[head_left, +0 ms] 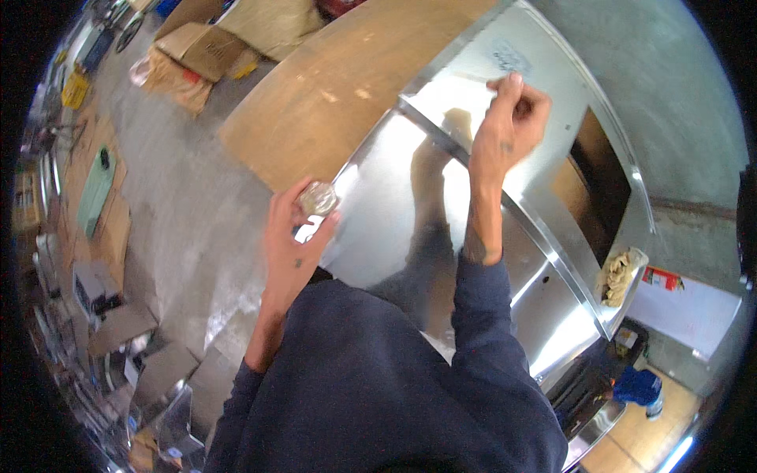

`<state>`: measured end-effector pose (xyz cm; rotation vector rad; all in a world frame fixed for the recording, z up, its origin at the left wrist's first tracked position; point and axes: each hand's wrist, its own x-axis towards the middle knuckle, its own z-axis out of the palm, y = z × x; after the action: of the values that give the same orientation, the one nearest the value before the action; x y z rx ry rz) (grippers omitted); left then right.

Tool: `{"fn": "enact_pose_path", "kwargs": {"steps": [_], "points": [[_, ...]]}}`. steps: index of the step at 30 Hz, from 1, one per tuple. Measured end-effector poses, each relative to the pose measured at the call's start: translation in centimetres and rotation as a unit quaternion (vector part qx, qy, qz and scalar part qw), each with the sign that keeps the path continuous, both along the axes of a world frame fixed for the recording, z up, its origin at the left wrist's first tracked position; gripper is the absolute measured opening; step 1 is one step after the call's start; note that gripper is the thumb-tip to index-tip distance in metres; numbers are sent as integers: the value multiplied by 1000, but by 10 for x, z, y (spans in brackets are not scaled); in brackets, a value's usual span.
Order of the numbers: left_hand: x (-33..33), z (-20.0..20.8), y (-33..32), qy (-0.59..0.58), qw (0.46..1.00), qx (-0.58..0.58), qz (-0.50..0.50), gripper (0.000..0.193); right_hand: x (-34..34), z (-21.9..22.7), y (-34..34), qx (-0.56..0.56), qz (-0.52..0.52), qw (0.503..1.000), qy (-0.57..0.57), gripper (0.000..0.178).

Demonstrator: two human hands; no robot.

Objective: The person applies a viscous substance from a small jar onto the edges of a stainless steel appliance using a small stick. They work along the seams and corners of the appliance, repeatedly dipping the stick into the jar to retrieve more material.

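Left hand [290, 244]: I see thumb and fingers closed around a small, round, pale brownish, glossy object [318, 199], held up in view beside the left edge of a shiny silver sheet-metal panel [371, 209].
Right hand [511, 130]: bare, over the far part of the panel, fingers curled into a narrow pinch; I cannot tell whether anything sits between the fingertips.
Sleeves: both forearms come out of dark navy fabric sleeves [489, 307].
Panel: it lies partly over a broad brown wooden tabletop [315, 102]; a straight silver metal strip [544, 243] crosses it, and a dark arm-shaped shadow or reflection falls below the right hand.
Cut-out: a dark four-sided opening [603, 177] pierces the panel, right of the right hand.
Right edge: I make out a crumpled beige cloth-like bundle [617, 280] near a white rectangular board [682, 307].
Floor: grey concrete floor [181, 189], with open brown cardboard boxes [197, 51] at upper left.
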<state>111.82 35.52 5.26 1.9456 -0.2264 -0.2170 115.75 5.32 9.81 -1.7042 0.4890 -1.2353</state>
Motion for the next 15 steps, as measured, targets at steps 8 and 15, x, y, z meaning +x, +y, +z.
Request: {"fn": "enact_pose_path", "kwargs": {"steps": [8,15], "points": [[9,10,-14,-40,998,-40,-22,67,-84,-15,106,-19,249,962,110,10],[5,7,-15,-80,995,-36,-42,67,-81,-19,118,-139,286,941,114,8]]}}
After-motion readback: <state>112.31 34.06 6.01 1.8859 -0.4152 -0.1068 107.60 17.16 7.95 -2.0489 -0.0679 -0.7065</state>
